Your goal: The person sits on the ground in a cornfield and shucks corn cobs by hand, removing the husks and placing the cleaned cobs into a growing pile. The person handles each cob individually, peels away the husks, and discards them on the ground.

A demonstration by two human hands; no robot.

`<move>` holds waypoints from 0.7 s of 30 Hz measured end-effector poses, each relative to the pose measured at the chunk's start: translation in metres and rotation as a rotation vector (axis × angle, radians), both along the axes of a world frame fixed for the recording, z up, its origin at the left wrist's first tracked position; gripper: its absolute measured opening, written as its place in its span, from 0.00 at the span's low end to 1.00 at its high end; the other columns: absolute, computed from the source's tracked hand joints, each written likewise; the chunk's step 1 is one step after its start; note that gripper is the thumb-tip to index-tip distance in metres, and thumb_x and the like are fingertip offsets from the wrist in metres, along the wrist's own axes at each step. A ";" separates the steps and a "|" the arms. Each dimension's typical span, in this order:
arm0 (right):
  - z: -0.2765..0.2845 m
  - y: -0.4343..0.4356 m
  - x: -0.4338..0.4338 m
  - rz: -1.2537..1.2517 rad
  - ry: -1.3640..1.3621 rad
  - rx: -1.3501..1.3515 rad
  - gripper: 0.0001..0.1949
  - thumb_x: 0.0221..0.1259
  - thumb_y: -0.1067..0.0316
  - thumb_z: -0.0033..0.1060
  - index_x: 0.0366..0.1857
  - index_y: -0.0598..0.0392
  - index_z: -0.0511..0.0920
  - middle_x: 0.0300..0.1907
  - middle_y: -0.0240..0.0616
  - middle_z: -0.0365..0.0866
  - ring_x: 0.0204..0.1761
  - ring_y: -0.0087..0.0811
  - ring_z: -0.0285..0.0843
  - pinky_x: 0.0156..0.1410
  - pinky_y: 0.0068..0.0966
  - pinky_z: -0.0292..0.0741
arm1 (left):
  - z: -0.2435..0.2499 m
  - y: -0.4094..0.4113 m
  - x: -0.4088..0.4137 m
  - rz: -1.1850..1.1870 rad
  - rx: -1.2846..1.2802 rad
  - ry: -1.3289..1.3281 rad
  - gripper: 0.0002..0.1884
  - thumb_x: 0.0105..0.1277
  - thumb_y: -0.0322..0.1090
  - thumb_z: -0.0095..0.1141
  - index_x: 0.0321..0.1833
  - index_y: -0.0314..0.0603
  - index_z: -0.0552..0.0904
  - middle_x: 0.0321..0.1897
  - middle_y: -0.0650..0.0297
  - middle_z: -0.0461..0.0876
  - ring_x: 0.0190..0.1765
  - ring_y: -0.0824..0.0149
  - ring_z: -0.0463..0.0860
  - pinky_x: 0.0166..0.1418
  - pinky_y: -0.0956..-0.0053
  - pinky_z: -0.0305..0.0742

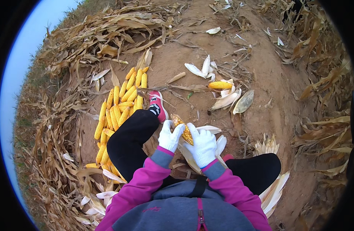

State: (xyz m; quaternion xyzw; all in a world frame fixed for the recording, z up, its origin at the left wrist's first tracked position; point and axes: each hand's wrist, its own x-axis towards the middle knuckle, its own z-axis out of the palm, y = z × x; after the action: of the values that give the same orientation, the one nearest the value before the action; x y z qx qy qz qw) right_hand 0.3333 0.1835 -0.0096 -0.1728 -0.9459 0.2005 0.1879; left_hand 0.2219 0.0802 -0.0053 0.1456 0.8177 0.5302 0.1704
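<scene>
Both hands wear white knitted gloves and meet at one ear of corn, yellow-orange with some dark or bare patches towards its upper tip. My left hand grips its upper left side with thumb and fingers. My right hand closes round its lower right part. Pale husk leaves hang peeled back beneath and beside my right hand. To the left, past my bent leg, lies a long pile of husked yellow corn ears.
Another yellow ear rests on open husks ahead to the right, beside a greyish husk. Dry corn stalks are heaped along the left and far left. More dry stalks line the right. Bare brown soil runs between.
</scene>
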 end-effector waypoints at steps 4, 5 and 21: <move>-0.002 0.000 0.002 0.010 -0.029 0.197 0.31 0.51 0.60 0.65 0.65 0.45 0.71 0.32 0.39 0.74 0.36 0.40 0.75 0.36 0.39 0.67 | -0.018 -0.001 -0.001 0.086 -0.048 0.044 0.21 0.63 0.42 0.64 0.47 0.29 0.77 0.39 0.48 0.83 0.41 0.63 0.82 0.46 0.68 0.75; -0.005 0.001 0.003 0.003 -0.055 0.226 0.30 0.53 0.61 0.63 0.65 0.45 0.71 0.33 0.39 0.74 0.37 0.40 0.75 0.36 0.39 0.67 | -0.022 -0.001 0.002 0.081 -0.015 -0.005 0.20 0.64 0.42 0.63 0.46 0.28 0.78 0.38 0.49 0.83 0.40 0.64 0.81 0.46 0.68 0.75; -0.012 0.006 0.007 0.008 -0.142 -0.125 0.38 0.41 0.51 0.75 0.63 0.46 0.72 0.36 0.41 0.77 0.42 0.43 0.77 0.46 0.41 0.72 | -0.046 -0.014 0.007 -0.012 -0.017 0.033 0.10 0.66 0.35 0.57 0.33 0.33 0.78 0.21 0.63 0.75 0.27 0.74 0.72 0.32 0.72 0.69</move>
State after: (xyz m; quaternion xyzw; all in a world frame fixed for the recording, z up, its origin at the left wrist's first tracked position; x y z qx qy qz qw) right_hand 0.3399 0.1891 -0.0217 -0.1941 -0.9431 0.2473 0.1084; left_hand 0.2288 0.0659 -0.0514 0.1578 0.8240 0.5198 0.1610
